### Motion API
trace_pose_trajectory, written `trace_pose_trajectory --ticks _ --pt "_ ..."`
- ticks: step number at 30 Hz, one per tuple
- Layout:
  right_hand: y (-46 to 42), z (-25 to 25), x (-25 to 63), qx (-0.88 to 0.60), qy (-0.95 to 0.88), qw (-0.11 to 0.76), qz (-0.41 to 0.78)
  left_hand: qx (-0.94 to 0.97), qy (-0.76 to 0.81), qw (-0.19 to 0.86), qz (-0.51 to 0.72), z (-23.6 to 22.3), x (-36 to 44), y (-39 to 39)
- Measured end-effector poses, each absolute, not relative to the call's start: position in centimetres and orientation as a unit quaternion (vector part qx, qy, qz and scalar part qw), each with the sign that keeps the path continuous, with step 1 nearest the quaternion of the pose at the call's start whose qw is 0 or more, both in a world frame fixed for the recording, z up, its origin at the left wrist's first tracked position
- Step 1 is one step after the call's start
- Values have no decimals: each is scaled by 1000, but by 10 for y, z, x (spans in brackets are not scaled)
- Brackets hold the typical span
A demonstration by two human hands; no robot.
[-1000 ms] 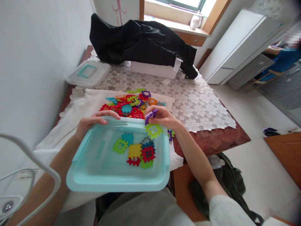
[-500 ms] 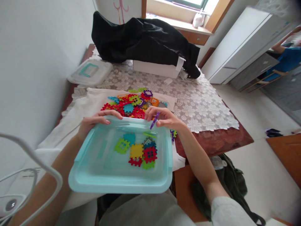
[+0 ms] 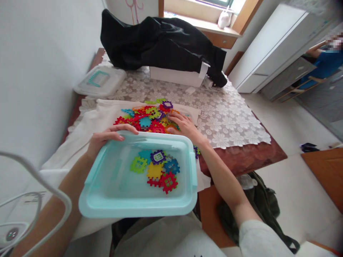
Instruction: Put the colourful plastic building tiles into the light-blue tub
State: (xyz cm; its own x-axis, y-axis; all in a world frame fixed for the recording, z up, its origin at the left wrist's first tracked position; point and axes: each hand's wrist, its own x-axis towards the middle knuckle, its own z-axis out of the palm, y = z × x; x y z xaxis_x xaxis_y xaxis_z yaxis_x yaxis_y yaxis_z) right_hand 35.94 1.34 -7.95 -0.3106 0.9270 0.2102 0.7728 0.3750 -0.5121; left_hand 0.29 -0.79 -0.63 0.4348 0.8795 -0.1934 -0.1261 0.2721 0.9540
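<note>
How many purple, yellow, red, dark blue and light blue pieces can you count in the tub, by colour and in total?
In the tub:
Purple: 1
Yellow: 1
Red: 2
Dark blue: 1
Light blue: 1
Total: 6 visible; any fully covered pieces can't be counted.

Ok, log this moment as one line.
left hand: holds tub by rim | right hand: on pile of plastic pieces | in tub: purple piece, yellow piece, others
</note>
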Motion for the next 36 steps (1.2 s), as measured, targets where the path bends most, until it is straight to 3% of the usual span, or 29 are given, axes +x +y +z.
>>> trace_pose_trajectory --ticks 14,21,31,36 --pt "19 -85 354 -509 -796 308 112 441 367 740 352 -8 4 -5" --pt "22 -86 355 -496 -789 341 124 505 399 673 364 -8 -1 -2" --pt "24 -77 361 -490 -673 531 159 446 405 723 339 -3 2 -3" --pt "33 -75 367 -464 -541 646 275 476 421 689 350 -2 2 -2"
